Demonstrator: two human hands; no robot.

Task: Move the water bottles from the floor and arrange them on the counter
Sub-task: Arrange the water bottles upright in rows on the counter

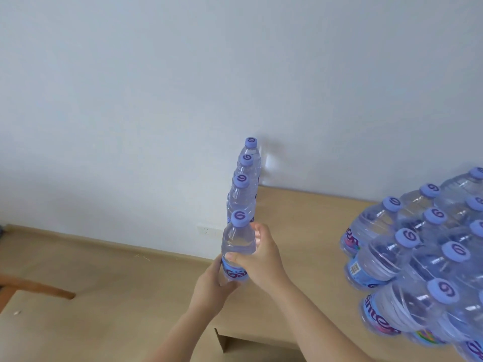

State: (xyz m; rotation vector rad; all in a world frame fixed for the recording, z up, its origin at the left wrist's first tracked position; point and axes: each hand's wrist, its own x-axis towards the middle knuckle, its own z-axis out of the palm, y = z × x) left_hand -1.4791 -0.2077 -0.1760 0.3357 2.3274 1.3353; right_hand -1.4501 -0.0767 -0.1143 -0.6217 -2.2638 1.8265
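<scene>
both hands [236, 267] grip nearest bottle [238, 246], upright at table [295, 231] left edge, front of a four-bottle row | clear water inside | purple swirl caps, blue label partly hidden | bottle cluster [423, 262] at right

Plain pale wall [183, 74] filling the upper half, evenly lit with a cool bluish cast, bearing a white socket [206, 230] low down just left of the surface's far left corner. Light wood-look floor [91, 296] below on the left, edged by a matching skirting board [104, 241] along the wall's foot, crossed near the left border by an orange-brown wooden bar [39, 287]. Pale wood-grain surface [300, 231] set against the wall on the right, with a recess [248, 347] under its near left corner.
</scene>
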